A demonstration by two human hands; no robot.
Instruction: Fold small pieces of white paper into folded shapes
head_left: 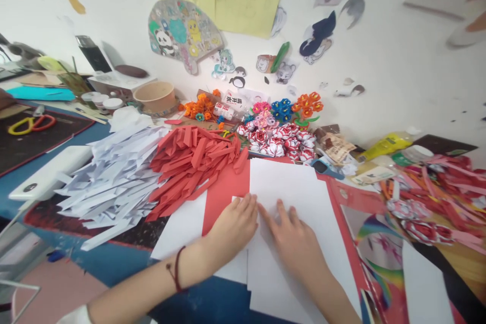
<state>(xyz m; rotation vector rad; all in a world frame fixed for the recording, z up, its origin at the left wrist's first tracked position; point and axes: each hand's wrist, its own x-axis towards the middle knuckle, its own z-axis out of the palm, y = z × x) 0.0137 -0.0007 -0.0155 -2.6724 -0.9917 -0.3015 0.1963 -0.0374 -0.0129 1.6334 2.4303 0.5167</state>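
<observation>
My left hand [234,223], with a dark cord bracelet at the wrist, has its fingers together at the upper left edge of a small white paper piece [243,263]; what the fingertips hold is hidden. My right hand [290,233] rests on white paper sheets [288,177] with its fingers spread, the index finger close to the left fingertips. Red paper [222,192] shows under and beside the white sheets. Left of the hands lie a pile of folded red strips [193,162] and a pile of folded white strips [117,177].
Red-and-white paper flowers [281,139] and orange flowers [199,106] stand along the wall. Scissors [32,125], a white power bank [53,172] and a round tub [155,97] are at left. Red and pink strips [451,187] and a yellow bottle [387,145] lie at right.
</observation>
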